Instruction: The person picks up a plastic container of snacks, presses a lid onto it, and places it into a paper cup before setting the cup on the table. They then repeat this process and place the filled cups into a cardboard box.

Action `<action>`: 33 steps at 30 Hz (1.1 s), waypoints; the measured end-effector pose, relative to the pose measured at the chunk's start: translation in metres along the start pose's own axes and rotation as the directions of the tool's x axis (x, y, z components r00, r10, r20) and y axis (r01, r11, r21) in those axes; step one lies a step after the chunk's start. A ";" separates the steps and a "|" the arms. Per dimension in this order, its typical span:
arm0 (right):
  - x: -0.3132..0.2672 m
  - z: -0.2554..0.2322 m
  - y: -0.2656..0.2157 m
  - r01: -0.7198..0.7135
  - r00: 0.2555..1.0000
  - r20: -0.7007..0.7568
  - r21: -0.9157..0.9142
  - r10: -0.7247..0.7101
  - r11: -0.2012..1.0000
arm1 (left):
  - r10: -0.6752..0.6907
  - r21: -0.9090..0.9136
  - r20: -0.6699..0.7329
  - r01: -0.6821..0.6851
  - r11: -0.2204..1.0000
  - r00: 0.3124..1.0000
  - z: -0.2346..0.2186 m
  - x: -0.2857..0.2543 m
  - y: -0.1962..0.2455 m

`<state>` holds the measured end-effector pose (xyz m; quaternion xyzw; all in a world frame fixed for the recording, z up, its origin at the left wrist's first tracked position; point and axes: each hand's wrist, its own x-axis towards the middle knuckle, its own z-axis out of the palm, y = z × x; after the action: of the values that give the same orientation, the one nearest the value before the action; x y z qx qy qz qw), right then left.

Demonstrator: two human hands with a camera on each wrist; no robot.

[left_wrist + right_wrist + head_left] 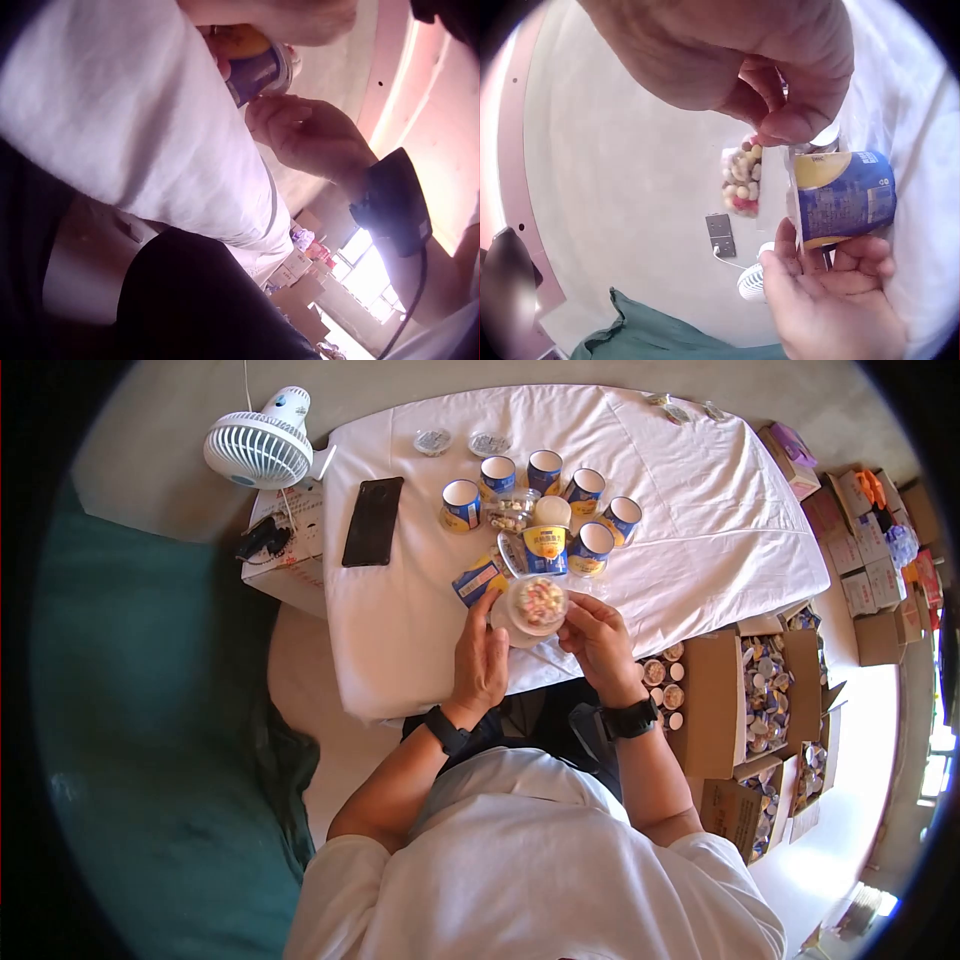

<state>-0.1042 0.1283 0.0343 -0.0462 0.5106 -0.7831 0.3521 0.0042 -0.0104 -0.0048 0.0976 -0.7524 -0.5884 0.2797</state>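
A blue-and-yellow paper cup (844, 195) is held over the table's near edge, its mouth capped by a clear domed lid (540, 603) filled with small coloured balls. My left hand (482, 665) grips the cup from the left, fingers round its side. Thumb and fingers of my right hand (598, 638) pinch the lid's rim on the opposite side. In the right wrist view the balls (742, 180) show inside the dome, beyond the cup's rim. Just past my left fingertips lies a blue-and-yellow piece (480, 580).
Several blue-and-yellow cups (461, 506) stand on the white-covered table (700, 510), around a clear tub (512, 510). A black phone-like slab (373, 522) lies left, with clear lids (433, 441) at the back. A fan (262, 445) stands beyond the left corner; filled cartons (765, 690) sit at right.
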 end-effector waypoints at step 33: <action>-0.014 0.004 0.019 -0.050 0.972 0.233 0.168 0.010 0.985 | -0.153 -0.037 0.040 0.154 0.987 0.987 0.008 0.011 -0.013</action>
<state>-0.0828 0.1290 0.0245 -0.0988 0.3969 -0.8082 0.4237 -0.0115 -0.0125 -0.0149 0.1388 -0.7357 -0.6248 0.2215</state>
